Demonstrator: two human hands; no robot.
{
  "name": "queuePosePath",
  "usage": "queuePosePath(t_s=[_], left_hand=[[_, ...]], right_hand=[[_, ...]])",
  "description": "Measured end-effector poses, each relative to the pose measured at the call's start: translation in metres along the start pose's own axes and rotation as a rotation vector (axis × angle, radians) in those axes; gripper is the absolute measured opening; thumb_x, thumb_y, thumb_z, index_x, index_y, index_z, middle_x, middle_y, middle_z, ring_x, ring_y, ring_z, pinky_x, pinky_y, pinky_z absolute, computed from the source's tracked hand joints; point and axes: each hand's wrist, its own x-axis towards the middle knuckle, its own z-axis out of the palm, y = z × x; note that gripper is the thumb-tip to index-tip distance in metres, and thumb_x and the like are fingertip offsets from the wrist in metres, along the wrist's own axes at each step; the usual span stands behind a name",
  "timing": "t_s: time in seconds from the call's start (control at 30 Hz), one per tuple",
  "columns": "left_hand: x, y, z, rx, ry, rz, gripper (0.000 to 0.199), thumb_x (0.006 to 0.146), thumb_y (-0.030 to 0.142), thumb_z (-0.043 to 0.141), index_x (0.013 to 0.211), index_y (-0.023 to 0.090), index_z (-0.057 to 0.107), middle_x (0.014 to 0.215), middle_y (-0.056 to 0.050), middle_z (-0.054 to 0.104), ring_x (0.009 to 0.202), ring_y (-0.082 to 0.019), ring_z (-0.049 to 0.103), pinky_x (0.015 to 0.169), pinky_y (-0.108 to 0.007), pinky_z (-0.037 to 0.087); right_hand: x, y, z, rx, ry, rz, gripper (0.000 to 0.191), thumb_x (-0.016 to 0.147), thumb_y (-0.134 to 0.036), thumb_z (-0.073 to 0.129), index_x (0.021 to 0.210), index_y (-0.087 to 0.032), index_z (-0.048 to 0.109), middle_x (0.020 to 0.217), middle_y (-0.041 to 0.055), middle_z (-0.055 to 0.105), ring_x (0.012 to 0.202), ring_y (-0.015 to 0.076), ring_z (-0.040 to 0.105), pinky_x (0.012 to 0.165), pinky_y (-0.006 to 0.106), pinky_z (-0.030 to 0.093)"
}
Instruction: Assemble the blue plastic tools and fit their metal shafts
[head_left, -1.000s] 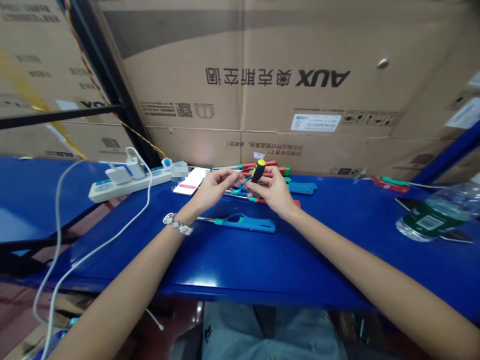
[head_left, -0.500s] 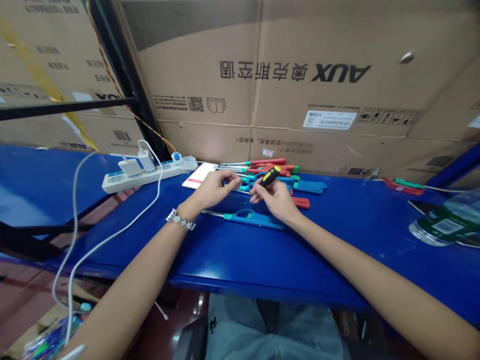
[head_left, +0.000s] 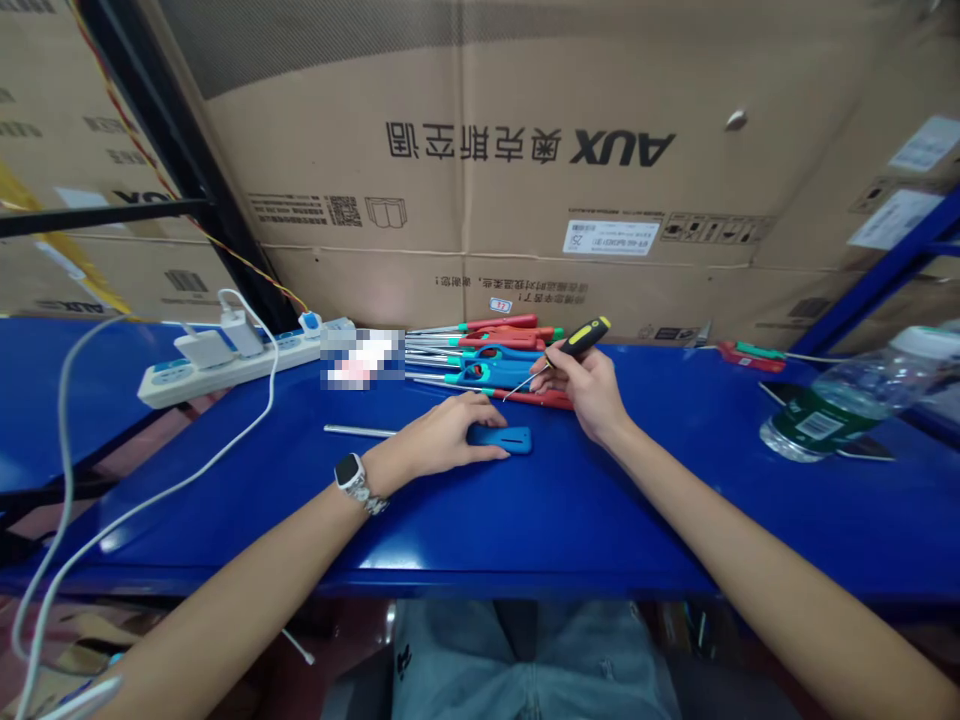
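My left hand (head_left: 447, 436) lies over a blue long-nosed gas lighter (head_left: 514, 439) on the tabletop, fingers and thumb around its handle. The lighter's metal nozzle shows to the left of the hand, while its middle is hidden beneath the palm. My right hand (head_left: 592, 392) grips a screwdriver (head_left: 586, 338) with a black and yellow handle. Its thin shaft slants down to the left, the tip near my left fingers and apart from the blue lighter. Behind both hands, several red and blue long-nosed lighters (head_left: 506, 371) lie in a row, nozzles to the left.
A white power strip (head_left: 225, 366) with plugged-in chargers and a white cable is on the left of the blue table (head_left: 637, 520). To the right lie a plastic bottle (head_left: 817, 415), a dark flat object beneath it and a red-green tool (head_left: 752, 356). Cardboard boxes (head_left: 465, 90) stand behind.
My left hand has come down toward me onto the blue lighter that lay in front. My right hand still holds the screwdriver, now slightly farther right. The view has shifted right.
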Motion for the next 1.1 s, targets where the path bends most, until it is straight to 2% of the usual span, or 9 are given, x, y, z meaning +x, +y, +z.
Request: queuePosePath(t_s=[0.23, 0.37, 0.5, 0.6, 0.8, 0.93, 1.1], left_hand=[[-0.002, -0.023, -0.008, 0.004, 0.082, -0.060, 0.032, 0.087, 0.042, 0.080, 0.107, 0.019, 0.073, 0.104, -0.009, 0.072, 0.096, -0.025, 0.068, 0.087, -0.041, 0.055], [0.000, -0.015, -0.005, -0.042, 0.208, -0.011, 0.035, 0.087, 0.047, 0.080, 0.110, 0.021, 0.073, 0.105, -0.007, 0.073, 0.098, -0.025, 0.068, 0.089, -0.042, 0.055], [0.005, -0.004, 0.002, -0.167, 0.272, -0.028, 0.021, 0.089, 0.036, 0.079, 0.101, 0.020, 0.074, 0.096, -0.004, 0.076, 0.091, -0.021, 0.070, 0.086, -0.038, 0.055], [0.006, -0.001, 0.003, -0.211, 0.280, -0.083, 0.010, 0.091, 0.030, 0.074, 0.092, 0.021, 0.075, 0.091, -0.004, 0.078, 0.086, -0.020, 0.071, 0.081, -0.036, 0.054], [0.006, -0.001, 0.003, -0.172, 0.281, -0.094, 0.008, 0.091, 0.025, 0.072, 0.086, 0.021, 0.075, 0.085, -0.002, 0.077, 0.080, -0.019, 0.070, 0.076, -0.034, 0.054], [0.006, 0.004, 0.005, -0.074, 0.288, -0.070, 0.010, 0.092, 0.021, 0.069, 0.085, 0.021, 0.075, 0.086, -0.004, 0.077, 0.082, -0.020, 0.069, 0.078, -0.036, 0.054], [0.008, 0.008, 0.008, -0.034, 0.282, -0.079, 0.010, 0.094, 0.019, 0.068, 0.086, 0.020, 0.075, 0.089, -0.004, 0.078, 0.088, -0.022, 0.069, 0.085, -0.039, 0.054]], right_hand=[[-0.007, -0.004, 0.005, 0.043, -0.056, 0.011, 0.030, 0.074, -0.045, 0.081, 0.077, -0.022, 0.061, 0.071, 0.0012, 0.071, 0.052, 0.0160, 0.065, 0.056, 0.033, 0.058], [-0.009, -0.004, 0.007, 0.025, -0.072, 0.015, 0.033, 0.075, -0.049, 0.080, 0.080, -0.023, 0.061, 0.073, 0.0018, 0.072, 0.054, 0.0168, 0.066, 0.058, 0.035, 0.059], [-0.010, -0.005, 0.008, 0.018, -0.068, 0.010, 0.030, 0.079, -0.048, 0.076, 0.082, -0.024, 0.059, 0.075, 0.0024, 0.072, 0.057, 0.0182, 0.068, 0.059, 0.036, 0.059], [-0.011, -0.006, 0.010, 0.017, -0.070, 0.003, 0.028, 0.079, -0.046, 0.075, 0.082, -0.024, 0.059, 0.074, 0.0024, 0.072, 0.056, 0.0180, 0.068, 0.058, 0.036, 0.059], [-0.013, -0.004, 0.012, -0.004, -0.081, -0.018, 0.036, 0.079, -0.052, 0.079, 0.084, -0.023, 0.059, 0.075, 0.0018, 0.072, 0.056, 0.0167, 0.068, 0.057, 0.034, 0.060], [-0.016, -0.007, 0.017, -0.089, -0.106, -0.092, 0.044, 0.080, -0.061, 0.078, 0.087, -0.024, 0.057, 0.073, 0.0011, 0.072, 0.056, 0.0175, 0.069, 0.056, 0.034, 0.060], [-0.020, -0.014, 0.024, -0.172, -0.097, -0.185, 0.042, 0.082, -0.060, 0.079, 0.085, -0.024, 0.056, 0.068, -0.0007, 0.070, 0.053, 0.0170, 0.066, 0.054, 0.033, 0.058]])
